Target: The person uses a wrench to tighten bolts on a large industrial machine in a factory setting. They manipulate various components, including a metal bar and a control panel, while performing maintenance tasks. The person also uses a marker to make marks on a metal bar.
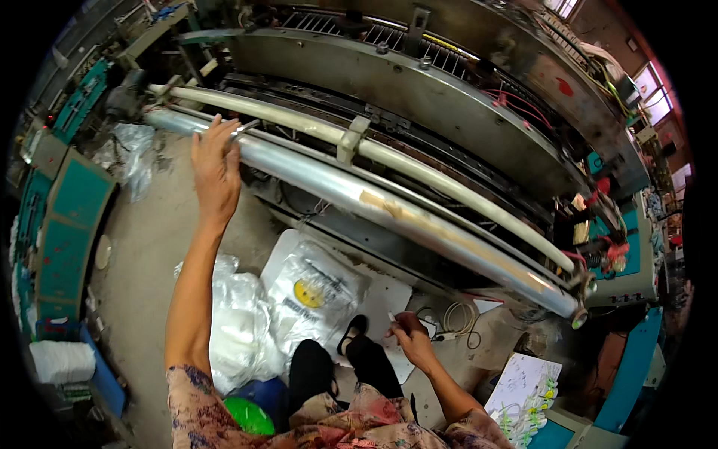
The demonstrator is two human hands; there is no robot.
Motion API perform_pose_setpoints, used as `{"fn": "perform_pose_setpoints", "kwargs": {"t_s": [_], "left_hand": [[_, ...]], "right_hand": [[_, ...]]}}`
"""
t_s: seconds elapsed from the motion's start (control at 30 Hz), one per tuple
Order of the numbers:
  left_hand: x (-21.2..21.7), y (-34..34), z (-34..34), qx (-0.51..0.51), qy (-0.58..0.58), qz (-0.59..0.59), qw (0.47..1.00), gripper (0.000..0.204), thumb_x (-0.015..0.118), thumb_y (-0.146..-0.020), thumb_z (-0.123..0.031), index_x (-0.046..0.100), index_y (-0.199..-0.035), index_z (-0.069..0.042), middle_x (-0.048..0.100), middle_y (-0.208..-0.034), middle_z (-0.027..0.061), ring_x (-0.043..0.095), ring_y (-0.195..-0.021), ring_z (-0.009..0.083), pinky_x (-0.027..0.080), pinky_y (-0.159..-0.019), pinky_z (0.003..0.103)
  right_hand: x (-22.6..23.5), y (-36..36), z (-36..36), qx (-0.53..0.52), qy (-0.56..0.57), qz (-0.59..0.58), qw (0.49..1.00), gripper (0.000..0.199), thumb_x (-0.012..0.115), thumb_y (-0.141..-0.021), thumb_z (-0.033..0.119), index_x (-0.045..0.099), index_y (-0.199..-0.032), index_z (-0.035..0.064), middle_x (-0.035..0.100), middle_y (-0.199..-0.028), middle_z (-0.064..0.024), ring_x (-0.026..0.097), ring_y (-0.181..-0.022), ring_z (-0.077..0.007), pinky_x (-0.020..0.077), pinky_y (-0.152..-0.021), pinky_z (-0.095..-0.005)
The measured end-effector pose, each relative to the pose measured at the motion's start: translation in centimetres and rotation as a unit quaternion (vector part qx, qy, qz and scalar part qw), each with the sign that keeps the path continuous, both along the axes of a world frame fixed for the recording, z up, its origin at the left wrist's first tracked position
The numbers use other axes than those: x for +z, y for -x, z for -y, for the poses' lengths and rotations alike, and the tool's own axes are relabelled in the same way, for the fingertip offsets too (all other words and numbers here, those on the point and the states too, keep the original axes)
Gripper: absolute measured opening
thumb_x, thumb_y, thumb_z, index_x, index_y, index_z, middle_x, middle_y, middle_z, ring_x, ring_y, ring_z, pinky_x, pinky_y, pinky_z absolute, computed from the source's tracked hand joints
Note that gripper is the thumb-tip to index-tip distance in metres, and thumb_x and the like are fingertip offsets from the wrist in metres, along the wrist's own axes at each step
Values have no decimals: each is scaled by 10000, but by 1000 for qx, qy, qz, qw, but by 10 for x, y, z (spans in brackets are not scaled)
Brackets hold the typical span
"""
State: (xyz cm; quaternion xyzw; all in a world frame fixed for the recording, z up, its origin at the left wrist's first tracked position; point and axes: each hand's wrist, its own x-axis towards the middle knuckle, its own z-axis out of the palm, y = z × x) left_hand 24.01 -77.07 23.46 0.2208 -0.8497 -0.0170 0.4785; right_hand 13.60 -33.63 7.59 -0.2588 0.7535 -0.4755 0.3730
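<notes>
Up against the long shiny roller point(359, 196), reaching with the left hand point(215, 168), fingers spread on its near end, roller running down to the right. Lower down, pinching a small white piece in the right hand point(410, 337). Lying between on the floor point(142, 247): plastic bags point(314, 292).

Daylit from windows point(649, 93) upper right, glare on metal roller point(336, 183), bent fisheye edges, dark corners
</notes>
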Motion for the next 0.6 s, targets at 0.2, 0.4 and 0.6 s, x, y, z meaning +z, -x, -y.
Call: {"fn": "perform_pose_setpoints", "kwargs": {"t_s": [0.2, 0.4, 0.6], "left_hand": [[-24, 23, 39, -91, 15, -109, 990, 209, 478, -987, -164, 640, -950, -38, 618, -942, 55, 512, -877, 244, 330, -1009, 393], [-35, 29, 56, -159, 20, -198, 967, 279, 490, -1012, -252, 672, -954, -49, 608, -857, 19, 506, -786, 125, 387, -746, 266], [-55, 37, 101, -109, 119, -171, 972, 428, 426, -1003, -484, 598, -1242, -174, 601, -1175, 96, 587, -1026, 258, 500, -880, 368]], "right_hand": [[-6, 61, 106, -8, 51, -97, 994, 100, 532, -958, 84, 530, -1034, 18, 669, -792, -48, 502, -605, -71, 431, -565, -236], [-19, 85, 181, -20, 151, -321, 935, 141, 589, -945, 82, 559, -1053, -4, 674, -803, -54, 526, -650, -53, 437, -597, -216], [-63, 113, 186, -43, 260, -563, 783, 213, 589, -922, 1, 573, -1133, -30, 688, -880, -94, 672, -765, -148, 523, -660, -247]]}}
